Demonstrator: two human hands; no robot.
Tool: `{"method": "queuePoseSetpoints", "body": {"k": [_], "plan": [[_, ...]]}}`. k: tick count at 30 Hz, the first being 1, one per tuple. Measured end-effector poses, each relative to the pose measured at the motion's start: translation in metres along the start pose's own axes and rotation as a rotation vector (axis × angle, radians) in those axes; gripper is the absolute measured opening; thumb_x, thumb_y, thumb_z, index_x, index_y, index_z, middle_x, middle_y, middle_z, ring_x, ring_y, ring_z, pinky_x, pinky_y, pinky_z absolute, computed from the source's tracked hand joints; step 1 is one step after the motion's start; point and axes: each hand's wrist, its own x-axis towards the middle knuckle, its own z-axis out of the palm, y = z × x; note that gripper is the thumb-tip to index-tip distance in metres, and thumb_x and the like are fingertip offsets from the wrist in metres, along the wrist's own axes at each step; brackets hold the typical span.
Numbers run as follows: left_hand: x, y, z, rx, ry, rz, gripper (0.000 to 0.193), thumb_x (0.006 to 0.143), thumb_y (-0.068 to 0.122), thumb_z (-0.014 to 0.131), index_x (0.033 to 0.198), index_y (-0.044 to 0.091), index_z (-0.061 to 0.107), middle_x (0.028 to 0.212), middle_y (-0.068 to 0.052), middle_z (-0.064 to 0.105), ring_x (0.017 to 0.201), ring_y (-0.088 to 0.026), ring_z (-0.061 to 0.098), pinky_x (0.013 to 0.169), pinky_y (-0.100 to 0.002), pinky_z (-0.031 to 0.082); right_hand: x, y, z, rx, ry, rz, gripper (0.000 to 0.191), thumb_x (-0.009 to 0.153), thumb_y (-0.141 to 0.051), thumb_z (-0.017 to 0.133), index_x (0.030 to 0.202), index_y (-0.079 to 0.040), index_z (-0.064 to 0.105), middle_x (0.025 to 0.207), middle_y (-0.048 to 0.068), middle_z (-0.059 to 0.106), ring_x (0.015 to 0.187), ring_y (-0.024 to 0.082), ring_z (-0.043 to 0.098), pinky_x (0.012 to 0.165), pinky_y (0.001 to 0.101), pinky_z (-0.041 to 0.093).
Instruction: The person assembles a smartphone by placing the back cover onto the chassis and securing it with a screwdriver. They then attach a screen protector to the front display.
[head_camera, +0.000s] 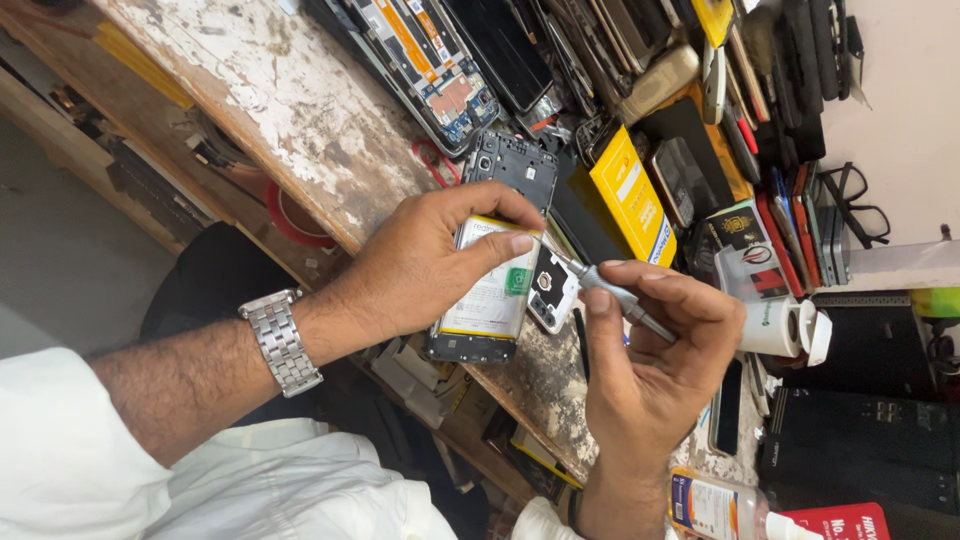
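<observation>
left hand (430, 262) is gripping opened phone (487, 290) | right hand (650, 350) is pinching screwdriver (610, 290), tip touching phone beside left thumb | yellow box (632, 195) lying beyond both hands

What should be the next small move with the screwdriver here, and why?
Probably seat the screwdriver tip squarely in the opened phone before turning: the right hand holds it slanted, its tip at the phone's edge near the left hand thumb.
</observation>
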Motion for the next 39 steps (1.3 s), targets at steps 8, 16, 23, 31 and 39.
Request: {"method": "queuePoseSetpoints", "body": {"k": [8, 16, 23, 31, 39], "plan": [[-0.007, 0.004, 0.001, 0.092, 0.027, 0.172, 0.075, 0.098, 0.015, 0.068, 0.161, 0.016, 0.029, 0.130, -0.018, 0.070, 0.118, -0.026, 0.073, 0.097, -0.038, 0.058, 0.009, -0.001, -0.003, -0.113, -0.095, -0.098, 0.033, 0.103, 0.012, 0.071, 0.118, 0.000, 0.044, 0.118, 0.018, 0.064, 0.111, 0.017, 0.068, 0.098, 0.0250, 0.058], [-0.007, 0.012, 0.000, 0.172, -0.017, 0.118, 0.073, 0.098, 0.016, 0.065, 0.161, 0.015, 0.028, 0.101, -0.016, 0.077, 0.087, -0.030, 0.079, 0.077, -0.041, 0.062, 0.017, -0.002, 0.000, -0.231, -0.196, -0.128, 0.034, 0.101, 0.011, 0.072, 0.119, 0.000, 0.046, 0.115, 0.018, 0.067, 0.107, 0.018, 0.071, 0.094, 0.0254, 0.059], [-0.006, 0.020, -0.002, 0.235, -0.088, -0.059, 0.076, 0.093, 0.017, 0.063, 0.159, 0.018, 0.026, 0.061, -0.010, 0.066, 0.044, -0.022, 0.066, 0.046, -0.041, 0.054, 0.027, -0.013, 0.006, -0.421, -0.254, -0.220, 0.030, 0.099, 0.005, 0.076, 0.112, 0.000, 0.048, 0.113, 0.016, 0.071, 0.100, 0.017, 0.074, 0.085, 0.0232, 0.059], [-0.010, 0.018, -0.004, 0.242, -0.060, 0.026, 0.076, 0.093, 0.015, 0.063, 0.160, 0.014, 0.026, 0.063, -0.012, 0.066, 0.045, -0.023, 0.065, 0.050, -0.042, 0.054, 0.051, -0.041, 0.006, -0.535, -0.451, -0.312, 0.025, 0.101, 0.002, 0.071, 0.117, 0.003, 0.051, 0.110, 0.016, 0.070, 0.090, 0.022, 0.074, 0.075, 0.0289, 0.059], [-0.010, 0.011, -0.001, 0.214, -0.048, -0.014, 0.076, 0.092, 0.015, 0.064, 0.159, 0.017, 0.027, 0.073, -0.011, 0.072, 0.055, -0.025, 0.071, 0.054, -0.042, 0.057, 0.058, -0.042, 0.011, -0.476, -0.431, -0.275, 0.029, 0.103, -0.002, 0.064, 0.123, 0.006, 0.045, 0.100, 0.015, 0.069, 0.083, 0.020, 0.072, 0.068, 0.0285, 0.056]]}}
